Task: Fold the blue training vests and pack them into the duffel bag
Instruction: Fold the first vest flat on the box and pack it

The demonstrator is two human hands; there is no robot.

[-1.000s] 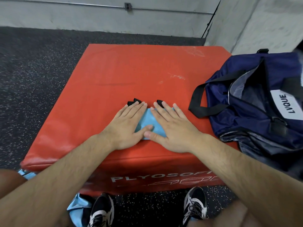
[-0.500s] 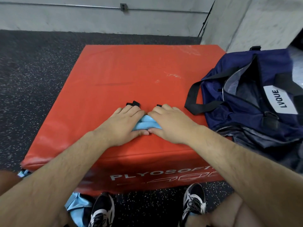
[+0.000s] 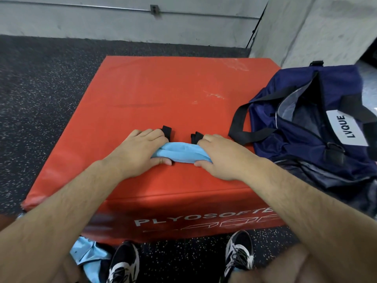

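Observation:
A folded light-blue training vest with black strap ends lies on the red plyo box, near its front edge. My left hand grips the vest's left end, fingers curled over the top and thumb underneath. My right hand grips its right end the same way. The bundle looks bunched and slightly raised between them. The navy duffel bag stands open at the right, leaning on the box's right edge, with a white LVQUE label.
More light-blue vest fabric lies on the speckled black floor by my left shoe. My right shoe stands in front of the box. A grey concrete wall and a pillar rise behind the box.
Both hands went from pressing flat on the vest to curling round its ends. They have moved apart, and more of the blue bundle shows between them.

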